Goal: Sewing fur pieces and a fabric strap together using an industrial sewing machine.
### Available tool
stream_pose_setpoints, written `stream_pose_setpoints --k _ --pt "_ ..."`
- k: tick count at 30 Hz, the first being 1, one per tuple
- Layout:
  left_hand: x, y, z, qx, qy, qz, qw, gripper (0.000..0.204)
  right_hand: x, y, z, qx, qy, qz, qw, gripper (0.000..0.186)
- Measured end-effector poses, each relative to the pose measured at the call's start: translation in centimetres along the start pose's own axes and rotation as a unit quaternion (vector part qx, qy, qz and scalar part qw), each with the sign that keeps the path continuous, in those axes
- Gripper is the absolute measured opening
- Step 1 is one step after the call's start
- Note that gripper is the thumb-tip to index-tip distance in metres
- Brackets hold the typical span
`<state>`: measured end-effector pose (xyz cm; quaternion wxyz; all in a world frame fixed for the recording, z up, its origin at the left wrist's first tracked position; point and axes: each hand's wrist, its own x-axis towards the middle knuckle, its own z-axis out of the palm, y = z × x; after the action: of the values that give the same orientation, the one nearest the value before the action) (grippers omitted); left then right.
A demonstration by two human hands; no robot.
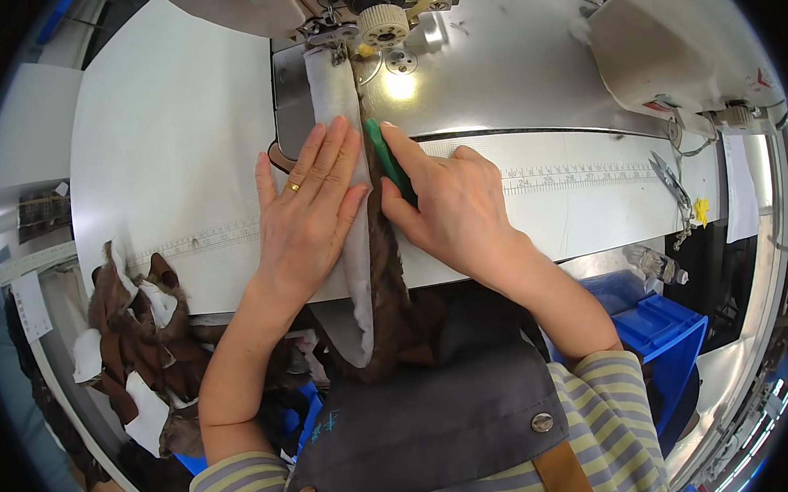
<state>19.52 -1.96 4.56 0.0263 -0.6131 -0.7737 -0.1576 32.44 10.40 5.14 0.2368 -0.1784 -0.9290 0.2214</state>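
Note:
A long pale grey strip of plush fabric [333, 93] runs from the sewing machine's presser foot toward my lap, with brown fur [384, 255] along its right edge. My left hand [307, 206] lies flat on the strip, fingers stretched toward the machine, a ring on one finger. Beside it my right hand [450, 203] grips a slim green tool [388, 160], its tip against the fur edge; the exact kind of tool does not show. The sewing machine's needle area [339, 48] stands just beyond the strip's far end, partly hidden by the machine's head [382, 15].
Brown and white fur pieces [140, 339] hang over the table's near left edge. Metal snips [669, 178] lie at the right, near a yellow scrap [700, 211]. Below the right edge are a blue bin [661, 321] and a clear bottle [658, 263]. A printed ruler [577, 177] crosses the white tabletop [157, 151].

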Motion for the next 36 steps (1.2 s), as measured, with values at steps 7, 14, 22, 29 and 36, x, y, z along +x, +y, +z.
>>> stream_pose_setpoints --k 7,14,22,29,36 --pt "-0.1 -0.1 -0.2 0.003 -0.010 0.002 1.000 0.043 -2.0 1.8 -3.5 0.034 -0.153 -0.055 0.986 0.052" --pt "0.1 0.0 0.1 0.031 0.021 0.007 0.999 0.044 -4.4 1.2 -4.2 0.083 -0.079 -0.002 0.993 0.046" --pt "0.1 0.1 0.0 0.035 0.018 0.005 0.999 0.045 -2.7 -0.5 -1.2 0.047 -0.028 0.016 0.998 0.047" --pt "0.1 0.1 0.0 0.026 0.026 0.004 0.999 0.044 -3.0 -0.8 -0.8 0.041 -0.006 0.024 0.999 0.044" --pt "0.1 0.2 0.0 0.017 0.029 0.012 0.999 0.040 -3.1 -0.3 -1.6 0.058 -0.049 0.004 0.997 0.048"
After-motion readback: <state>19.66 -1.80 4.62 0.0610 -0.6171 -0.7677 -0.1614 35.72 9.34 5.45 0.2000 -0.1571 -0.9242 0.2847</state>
